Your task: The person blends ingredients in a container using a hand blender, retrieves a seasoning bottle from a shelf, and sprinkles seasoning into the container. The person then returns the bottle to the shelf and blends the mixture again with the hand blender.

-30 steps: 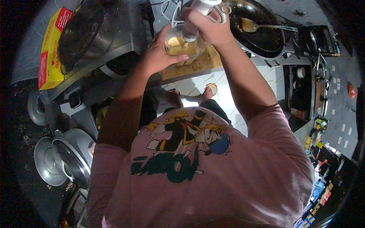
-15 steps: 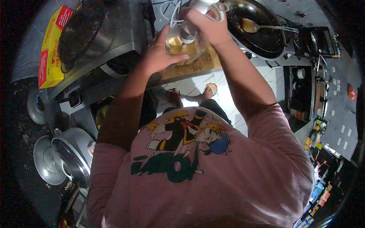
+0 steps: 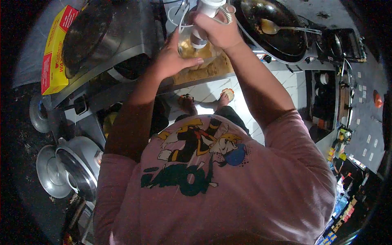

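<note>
My left hand (image 3: pixel 171 61) wraps around the side of a clear jar (image 3: pixel 200 53) holding a yellow mixture. The jar stands on a wooden board (image 3: pixel 208 70) at the counter's front. My right hand (image 3: pixel 216 28) grips a white hand blender (image 3: pixel 201 20) from above, its shaft pointing down into the jar. The blender's white coiled cord (image 3: pixel 226 14) loops over my right hand toward the back. The blender's lower end is hidden inside the jar.
A dark wok (image 3: pixel 281 32) with a metal spoon (image 3: pixel 286 28) sits right of the jar. A dark pan lid (image 3: pixel 83 36) rests on a steel unit at left, beside a yellow and red box (image 3: pixel 55 53). Steel pots (image 3: pixel 69 167) stand on the floor at lower left.
My right hand and the blender have shifted slightly left and toward the back. The left hand stays on the jar.
</note>
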{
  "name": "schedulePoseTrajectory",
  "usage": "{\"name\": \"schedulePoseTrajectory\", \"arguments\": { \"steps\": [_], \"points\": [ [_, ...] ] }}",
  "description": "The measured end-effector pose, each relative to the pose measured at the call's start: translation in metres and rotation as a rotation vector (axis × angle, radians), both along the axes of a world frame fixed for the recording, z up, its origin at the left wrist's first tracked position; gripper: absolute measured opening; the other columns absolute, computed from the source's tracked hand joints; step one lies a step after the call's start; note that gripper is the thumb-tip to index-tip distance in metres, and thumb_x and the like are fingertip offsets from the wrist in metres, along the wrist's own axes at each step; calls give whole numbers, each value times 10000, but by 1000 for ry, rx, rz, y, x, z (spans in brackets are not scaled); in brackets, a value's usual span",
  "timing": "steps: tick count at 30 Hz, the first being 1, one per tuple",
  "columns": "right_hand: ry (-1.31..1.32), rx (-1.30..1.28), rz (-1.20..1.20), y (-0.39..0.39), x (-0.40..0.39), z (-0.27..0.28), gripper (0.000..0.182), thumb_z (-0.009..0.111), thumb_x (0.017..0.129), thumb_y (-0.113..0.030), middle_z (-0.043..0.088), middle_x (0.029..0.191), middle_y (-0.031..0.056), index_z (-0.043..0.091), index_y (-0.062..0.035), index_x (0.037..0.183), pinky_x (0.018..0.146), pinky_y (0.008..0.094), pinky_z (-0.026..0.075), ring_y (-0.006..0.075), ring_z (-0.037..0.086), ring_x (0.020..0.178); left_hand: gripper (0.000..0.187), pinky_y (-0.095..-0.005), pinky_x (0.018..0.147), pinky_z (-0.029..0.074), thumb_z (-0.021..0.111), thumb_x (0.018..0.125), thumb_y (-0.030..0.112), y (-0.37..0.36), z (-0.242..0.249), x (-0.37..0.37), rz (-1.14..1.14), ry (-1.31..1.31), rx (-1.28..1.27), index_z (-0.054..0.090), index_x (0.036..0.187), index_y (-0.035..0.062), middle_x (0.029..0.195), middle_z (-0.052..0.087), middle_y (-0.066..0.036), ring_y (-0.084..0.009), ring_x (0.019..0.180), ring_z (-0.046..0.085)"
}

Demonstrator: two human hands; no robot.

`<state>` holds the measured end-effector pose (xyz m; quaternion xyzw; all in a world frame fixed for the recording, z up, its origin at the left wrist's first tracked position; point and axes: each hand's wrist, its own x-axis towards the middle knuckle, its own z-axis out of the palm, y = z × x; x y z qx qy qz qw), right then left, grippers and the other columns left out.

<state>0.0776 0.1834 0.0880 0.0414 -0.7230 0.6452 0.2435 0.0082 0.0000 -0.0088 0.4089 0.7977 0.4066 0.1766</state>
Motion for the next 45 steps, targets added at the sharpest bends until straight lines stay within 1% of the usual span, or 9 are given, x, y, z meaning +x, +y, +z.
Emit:
{"name": "schedulePoseTrajectory", "arguments": {
  "steps": [14, 17, 22, 26, 30, 33, 39, 40, 45],
  "points": [
    [9, 185, 52, 11, 5, -2, 135, 712, 836, -85, 635, 821, 12, 641, -46, 943, 690, 326, 496, 119, 601, 760, 1257, -455, 1174, 383, 922, 699, 479, -1, 6, 1, -21, -27, 43, 191, 1587, -29, 1522, 431, -312, -416, 1413, 462],
    [6, -59, 46, 9, 11, 26, 92, 693, 838, -41, 628, 795, -1, 635, -40, 910, 647, 308, 480, 97, 600, 732, 1248, -454, 1170, 388, 924, 700, 467, 0, 10, 4, 5, -37, 41, 195, 1590, -17, 1514, 443, -309, -416, 1406, 470],
    [-37, -24, 41, 6, 1, 34, 87, 708, 835, -53, 628, 786, -3, 636, -38, 883, 653, 308, 484, 106, 603, 729, 1207, -452, 1163, 396, 920, 709, 462, 2, 5, 3, 17, 12, 66, 229, 1580, -5, 1514, 445, -309, -412, 1401, 477],
    [58, -42, 40, 1, -9, -2, 142, 732, 830, -104, 631, 815, 15, 638, -43, 917, 695, 328, 491, 117, 600, 769, 1181, -445, 1159, 400, 920, 707, 468, 1, 8, 3, 0, 34, 84, 262, 1564, -9, 1512, 448, -307, -405, 1404, 476],
    [54, 214, 64, 7, -4, -9, 153, 735, 821, -90, 634, 821, 16, 640, -51, 934, 701, 327, 493, 119, 604, 770, 1178, -451, 1155, 404, 916, 712, 471, -1, 8, 0, -17, -11, 17, 258, 1564, -8, 1499, 466, -304, -413, 1393, 488],
    [-77, 11, 51, 13, 7, 6, 105, 700, 837, -66, 625, 770, 6, 643, -49, 923, 646, 313, 487, 116, 606, 703, 1202, -456, 1153, 408, 911, 716, 481, -2, 14, 6, -1, -20, 35, 227, 1576, -6, 1492, 474, -310, -419, 1388, 495],
    [45, -168, 23, -1, 1, 34, 83, 702, 840, -62, 617, 761, -8, 638, -51, 891, 642, 302, 481, 98, 591, 707, 1241, -460, 1152, 411, 916, 708, 484, 1, 6, 4, 7, -31, 19, 194, 1585, -15, 1510, 452, -318, -420, 1395, 489],
    [-4, 22, 53, 5, -2, 29, 90, 708, 844, -72, 619, 777, -13, 639, -51, 898, 656, 307, 484, 97, 589, 723, 1248, -461, 1152, 411, 920, 703, 481, 1, 8, 4, 19, -16, 17, 193, 1585, -20, 1520, 441, -317, -421, 1396, 488],
    [93, 155, 88, 2, -5, -3, 134, 723, 836, -103, 631, 801, 23, 638, -47, 923, 678, 338, 494, 137, 598, 734, 1260, -457, 1153, 412, 922, 698, 484, 0, 11, 2, 11, -32, -84, 190, 1587, -29, 1533, 426, -316, -419, 1399, 485]
  ]
}}
